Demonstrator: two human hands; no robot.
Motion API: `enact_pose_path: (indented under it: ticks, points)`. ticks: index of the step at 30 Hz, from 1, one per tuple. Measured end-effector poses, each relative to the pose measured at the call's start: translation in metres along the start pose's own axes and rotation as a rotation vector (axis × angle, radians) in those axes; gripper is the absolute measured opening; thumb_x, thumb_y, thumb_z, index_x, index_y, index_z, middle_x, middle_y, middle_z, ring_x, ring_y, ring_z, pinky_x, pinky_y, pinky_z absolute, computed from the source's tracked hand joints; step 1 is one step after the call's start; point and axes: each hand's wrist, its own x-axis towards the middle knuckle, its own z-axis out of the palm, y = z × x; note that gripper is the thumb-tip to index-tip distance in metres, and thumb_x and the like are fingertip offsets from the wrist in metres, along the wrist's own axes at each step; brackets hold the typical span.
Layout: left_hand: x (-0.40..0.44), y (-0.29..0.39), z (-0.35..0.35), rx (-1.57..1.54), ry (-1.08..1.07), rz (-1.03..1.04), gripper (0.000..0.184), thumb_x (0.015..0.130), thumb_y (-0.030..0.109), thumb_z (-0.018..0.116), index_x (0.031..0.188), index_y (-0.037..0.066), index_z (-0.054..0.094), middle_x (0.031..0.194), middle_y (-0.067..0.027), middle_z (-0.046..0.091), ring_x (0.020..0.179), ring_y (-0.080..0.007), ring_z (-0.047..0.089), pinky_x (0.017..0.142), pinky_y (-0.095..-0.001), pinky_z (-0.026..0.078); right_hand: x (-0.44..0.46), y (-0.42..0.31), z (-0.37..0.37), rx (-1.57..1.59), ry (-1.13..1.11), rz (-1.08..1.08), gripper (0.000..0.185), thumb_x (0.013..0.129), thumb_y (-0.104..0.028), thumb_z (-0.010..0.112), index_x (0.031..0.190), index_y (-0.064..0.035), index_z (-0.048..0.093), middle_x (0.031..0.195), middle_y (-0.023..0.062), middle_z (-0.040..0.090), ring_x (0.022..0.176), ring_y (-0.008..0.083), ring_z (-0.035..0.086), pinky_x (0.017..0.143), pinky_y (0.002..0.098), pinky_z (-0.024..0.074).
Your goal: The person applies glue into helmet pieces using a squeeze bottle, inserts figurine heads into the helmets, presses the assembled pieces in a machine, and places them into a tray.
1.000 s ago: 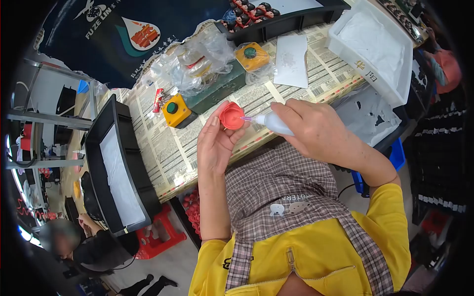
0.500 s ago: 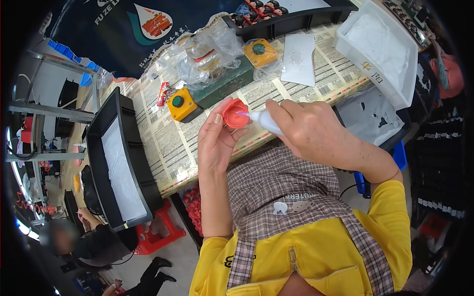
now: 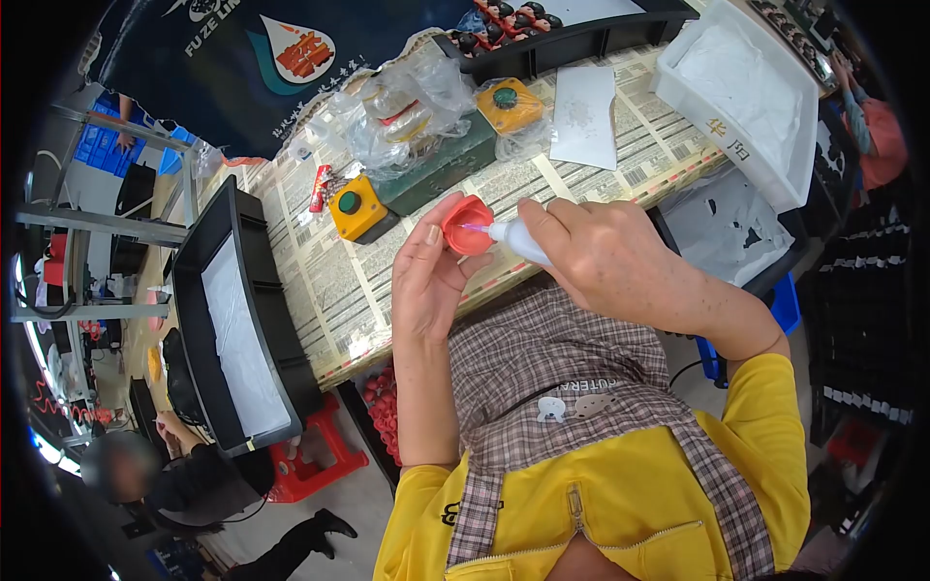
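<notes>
Between the fingers and thumb of my left hand (image 3: 426,276) is a small red hollow part (image 3: 467,225), shaped like a cup, its opening turned toward the right. My right hand (image 3: 605,254) is wrapped round a white squeeze bottle (image 3: 526,242) held on its side. The bottle's thin, purplish nozzle reaches into the hollow of the red part; whether the tip touches the inner wall I cannot tell. Both hands are above the front edge of the patterned table (image 3: 329,310).
Behind my hands, a green box (image 3: 436,169) carries yellow button switches (image 3: 351,205) and plastic-wrapped items. A black tray (image 3: 254,320) stands left, a white bin (image 3: 746,107) right. Red parts (image 3: 383,412) fill a container below the table. Another person (image 3: 199,479) works at far left.
The red part has turned slightly in my left hand, and that hand has shifted a little right. The bottle's nozzle stays inside it. Another person's hand now shows at the upper left.
</notes>
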Motion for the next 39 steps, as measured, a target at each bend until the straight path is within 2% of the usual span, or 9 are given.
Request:
enact_pose_path:
  ticks: [1,4,7,19,21,30,36,39]
  points:
    - [0.001,0.0,0.0,-0.024,-0.01,-0.001,0.046,0.098,0.024,0.046,0.132,-0.006,0.043,0.124,-0.0172,0.056,0.108,-0.0242,0.059,0.081,-0.0377,0.057,-0.001,-0.001,-0.001,0.013,-0.054,0.024,0.046,0.071,-0.008,0.07,0.111,0.0098,0.054,0.08,0.0151,0.061,0.065,0.0271,0.064,0.055,0.0343,0.0509]
    - [0.002,0.0,-0.001,-0.074,-0.027,-0.004,0.043,0.098,0.019,0.047,0.132,-0.006,0.044,0.123,-0.0167,0.056,0.107,-0.0227,0.06,0.083,-0.0363,0.057,-0.002,-0.001,-0.002,-0.005,-0.065,0.01,0.046,0.071,-0.008,0.069,0.111,0.0095,0.054,0.08,0.0143,0.06,0.065,0.0263,0.064,0.054,0.0342,0.0505]
    - [0.002,0.0,0.001,-0.073,-0.022,-0.003,0.042,0.098,0.019,0.047,0.132,-0.006,0.043,0.123,-0.0164,0.056,0.107,-0.0225,0.06,0.083,-0.0363,0.057,-0.001,-0.001,0.0,-0.057,0.071,-0.068,0.023,0.064,-0.004,0.064,0.083,0.0035,0.054,0.065,0.01,0.059,0.053,0.0213,0.064,0.045,0.0296,0.0499]
    - [0.003,0.004,-0.003,0.004,0.002,0.033,0.044,0.098,0.019,0.047,0.134,-0.005,0.041,0.127,-0.0171,0.054,0.106,-0.0248,0.061,0.081,-0.0358,0.057,-0.005,0.004,-0.001,0.009,0.125,0.017,0.026,0.066,-0.007,0.07,0.083,0.0038,0.054,0.063,0.0113,0.06,0.052,0.0212,0.064,0.044,0.0295,0.0494]
    - [0.003,0.004,-0.003,0.038,0.017,0.044,0.046,0.098,0.021,0.046,0.135,-0.005,0.039,0.129,-0.0185,0.052,0.108,-0.0274,0.059,0.08,-0.0368,0.056,-0.005,0.005,0.002,-0.004,0.131,0.022,0.025,0.066,-0.008,0.07,0.082,0.0035,0.054,0.063,0.0113,0.06,0.052,0.0209,0.064,0.043,0.0292,0.0491]
    - [0.003,0.001,-0.006,0.04,0.0,0.049,0.045,0.097,0.018,0.047,0.135,-0.006,0.038,0.128,-0.0183,0.052,0.107,-0.0279,0.06,0.08,-0.0373,0.057,-0.002,0.005,0.003,-0.009,0.111,0.047,0.023,0.065,-0.004,0.067,0.082,0.0035,0.054,0.064,0.0122,0.061,0.052,0.0211,0.064,0.043,0.0293,0.0496]
    - [0.003,0.003,-0.009,0.01,0.005,0.076,0.046,0.096,0.016,0.049,0.136,-0.006,0.038,0.128,-0.0192,0.052,0.108,-0.0279,0.06,0.082,-0.0388,0.057,-0.003,0.005,0.005,-0.019,0.093,0.05,0.021,0.063,-0.003,0.066,0.08,0.0033,0.054,0.063,0.0123,0.061,0.051,0.0216,0.064,0.044,0.0296,0.05]
    - [0.003,0.004,-0.011,0.004,-0.013,0.076,0.044,0.096,0.016,0.05,0.134,-0.004,0.042,0.129,-0.0174,0.053,0.112,-0.0244,0.058,0.087,-0.0375,0.054,-0.003,0.004,0.005,-0.013,0.09,0.053,0.02,0.063,-0.003,0.066,0.079,0.0025,0.054,0.062,0.0122,0.061,0.051,0.0216,0.064,0.043,0.0297,0.0496]
